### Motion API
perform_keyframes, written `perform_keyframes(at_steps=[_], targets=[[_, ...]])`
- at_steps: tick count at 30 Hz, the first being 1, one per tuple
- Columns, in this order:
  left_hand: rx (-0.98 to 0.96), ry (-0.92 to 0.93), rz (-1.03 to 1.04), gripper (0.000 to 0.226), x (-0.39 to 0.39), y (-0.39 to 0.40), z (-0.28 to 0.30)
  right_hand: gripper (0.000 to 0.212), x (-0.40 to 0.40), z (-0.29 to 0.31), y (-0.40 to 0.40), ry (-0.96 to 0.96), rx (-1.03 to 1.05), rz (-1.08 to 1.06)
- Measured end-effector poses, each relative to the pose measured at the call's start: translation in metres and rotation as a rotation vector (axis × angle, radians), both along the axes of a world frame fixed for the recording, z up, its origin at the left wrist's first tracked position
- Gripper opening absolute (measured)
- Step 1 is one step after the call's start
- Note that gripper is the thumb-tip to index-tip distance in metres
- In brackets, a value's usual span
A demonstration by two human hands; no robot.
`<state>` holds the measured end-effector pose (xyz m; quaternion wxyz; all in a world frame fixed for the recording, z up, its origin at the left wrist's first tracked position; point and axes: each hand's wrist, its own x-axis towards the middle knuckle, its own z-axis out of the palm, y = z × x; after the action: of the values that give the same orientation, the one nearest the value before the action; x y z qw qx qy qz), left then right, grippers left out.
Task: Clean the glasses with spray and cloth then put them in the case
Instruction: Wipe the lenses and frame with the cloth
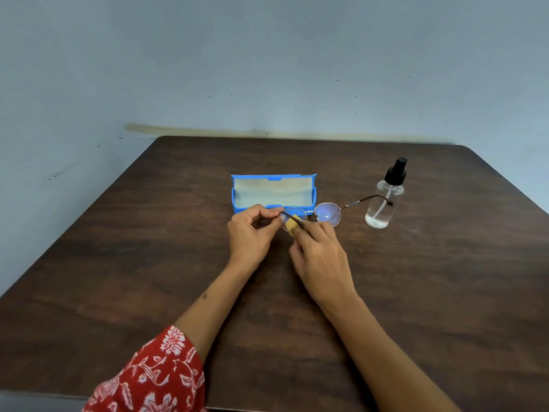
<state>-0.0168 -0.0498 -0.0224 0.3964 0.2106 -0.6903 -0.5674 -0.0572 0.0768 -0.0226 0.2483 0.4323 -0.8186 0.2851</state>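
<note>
left hand pinching glasses steady; right hand pressing yellow cloth on lens; open case waiting mid-surface.

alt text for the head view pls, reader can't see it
Two hands work on glasses above a dark wooden table: the left hand pinches the frame while the right hand rubs one lens with a yellow cloth. An open blue case lies just behind, a spray bottle to the right.
</note>
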Motion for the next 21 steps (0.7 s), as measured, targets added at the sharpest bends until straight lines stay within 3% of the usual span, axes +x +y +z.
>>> perform_keyframes(at_steps=[6, 11, 15, 21], targets=[[0.007, -0.001, -0.003, 0.033, -0.0007, -0.0010, -0.0014, 0.021, 0.0027, 0.0007, -0.0006, 0.020, 0.018, 0.051], [-0.009, -0.003, -0.003, 0.035, -0.0010, 0.0002, -0.0007, 0.019, 0.0010, 0.0025, 0.0010, -0.035, -0.020, -0.029], [0.008, -0.010, -0.021, 0.028, -0.0008, -0.0001, -0.0013, 0.015, 0.0047, 0.0029, 0.0002, -0.015, 0.016, 0.066], [-0.015, 0.003, -0.009, 0.035, -0.0013, 0.0008, -0.0020, 0.017, 0.0031, 0.0026, 0.0017, -0.067, -0.006, -0.007]])
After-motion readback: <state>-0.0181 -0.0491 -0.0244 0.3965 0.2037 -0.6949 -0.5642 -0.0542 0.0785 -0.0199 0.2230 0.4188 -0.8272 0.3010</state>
